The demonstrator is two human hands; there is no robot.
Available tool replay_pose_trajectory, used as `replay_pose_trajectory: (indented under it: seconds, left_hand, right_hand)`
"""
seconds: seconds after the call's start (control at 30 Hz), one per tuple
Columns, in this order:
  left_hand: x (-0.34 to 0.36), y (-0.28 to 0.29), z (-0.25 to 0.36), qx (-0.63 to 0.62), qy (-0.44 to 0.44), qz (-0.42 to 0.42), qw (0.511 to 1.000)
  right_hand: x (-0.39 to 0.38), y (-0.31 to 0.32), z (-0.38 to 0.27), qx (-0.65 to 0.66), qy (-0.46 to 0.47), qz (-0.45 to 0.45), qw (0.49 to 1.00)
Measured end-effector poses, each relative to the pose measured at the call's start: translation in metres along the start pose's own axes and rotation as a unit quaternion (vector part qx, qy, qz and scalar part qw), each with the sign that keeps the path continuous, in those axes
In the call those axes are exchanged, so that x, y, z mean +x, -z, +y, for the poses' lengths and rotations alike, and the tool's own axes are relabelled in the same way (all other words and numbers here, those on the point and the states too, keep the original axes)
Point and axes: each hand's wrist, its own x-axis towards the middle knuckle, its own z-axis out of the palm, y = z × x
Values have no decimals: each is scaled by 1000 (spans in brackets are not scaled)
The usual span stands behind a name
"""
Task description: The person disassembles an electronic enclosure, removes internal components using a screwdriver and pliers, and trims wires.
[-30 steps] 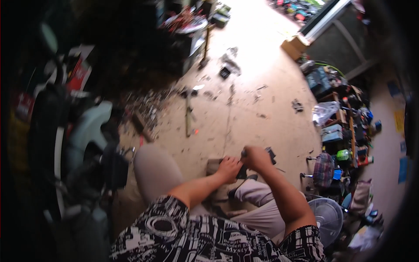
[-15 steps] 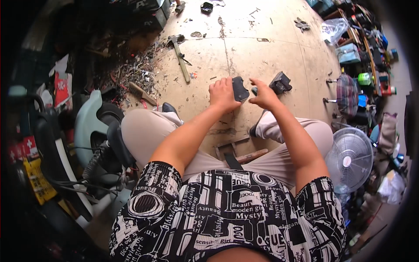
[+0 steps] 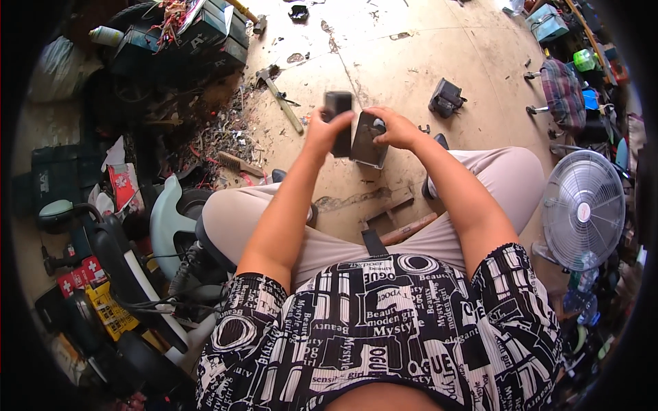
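Between my knees, both hands are raised above the floor. My left hand (image 3: 325,131) is closed around a black, rectangular, box-like piece (image 3: 339,103), slightly blurred, its thumb across it. Close beside it, my right hand (image 3: 396,129) grips the top of a dark open-looking case piece (image 3: 366,145) with a pale lower edge. The two pieces lie side by side, nearly touching, and I cannot tell whether they join. To the right on the floor sits another black blocky part (image 3: 447,98), apart from both hands.
A hammer (image 3: 281,101) lies on the floor at the left, near scattered debris and a brush (image 3: 240,164). A small frame (image 3: 397,219) lies between my legs. A round fan (image 3: 582,211) stands at the right, a scooter-like machine (image 3: 164,212) at the left.
Half a second ago my left hand held one dark block and my right hand was apart from it. Now each hand holds a dark piece. The view has also shifted.
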Motion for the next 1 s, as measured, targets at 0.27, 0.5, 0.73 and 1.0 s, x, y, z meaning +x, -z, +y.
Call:
replay_pose_trajectory:
  seconds: [0.27,0.5,0.73,1.0]
  left_hand:
    - [-8,87,77,-339,44,-64,937]
    - [-35,118,100,-419,51,-145,895]
    - [-22,108,75,-346,64,-135,926]
    - [-16,79,50,-252,173,-140,942]
  right_hand:
    - [9,19,18,114,-214,171,955]
    - [-5,-16,13,25,-319,65,945]
    - [-11,-13,5,8,-371,9,929]
    - [-9,-36,50,6,-272,116,955]
